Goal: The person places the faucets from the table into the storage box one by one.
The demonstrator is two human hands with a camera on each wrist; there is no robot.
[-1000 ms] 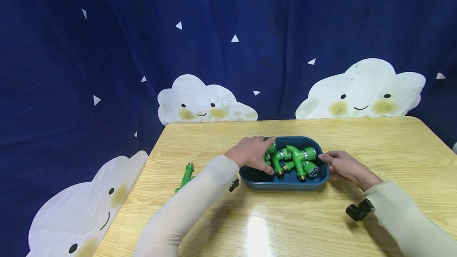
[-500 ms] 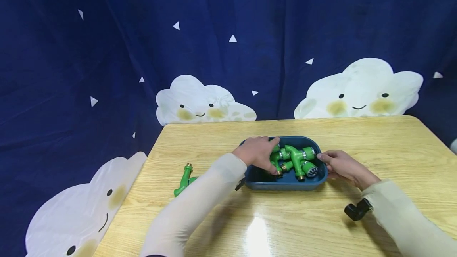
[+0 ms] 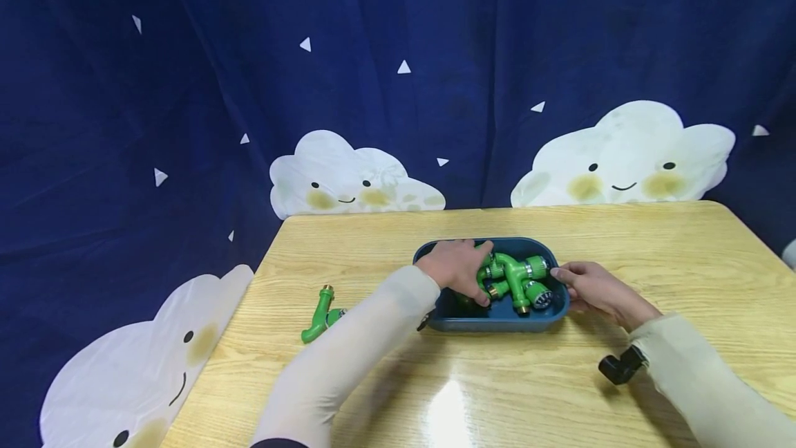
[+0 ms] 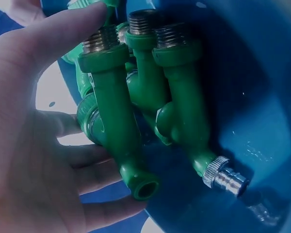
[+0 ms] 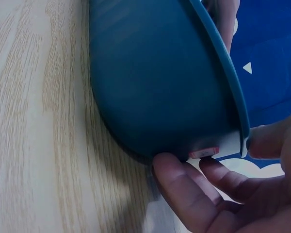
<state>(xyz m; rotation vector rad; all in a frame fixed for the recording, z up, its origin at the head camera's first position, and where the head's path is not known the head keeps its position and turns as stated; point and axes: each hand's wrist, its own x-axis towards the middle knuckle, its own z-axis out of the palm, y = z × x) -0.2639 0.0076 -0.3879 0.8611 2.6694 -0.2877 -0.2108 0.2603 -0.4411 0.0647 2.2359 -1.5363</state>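
In the head view a dark blue oval basin stands on the wooden table, with several green plastic taps in it. My left hand reaches into the basin and holds a green tap. In the left wrist view the thumb lies by its threaded end and the fingers pass behind its body. Beside it lies another tap with a silver hose nozzle. My right hand pinches the basin's right end, thumb at the rim and fingers against the outer wall. More green taps lie in the basin's right half.
A single green tap lies on the table left of the basin, partly behind my left sleeve. Behind the table hangs a dark blue curtain printed with clouds and triangles.
My left hand has shifted right inside the basin, and the held tap has moved right with it. More of the tap on the table shows. The right hand keeps its place at the basin's end.
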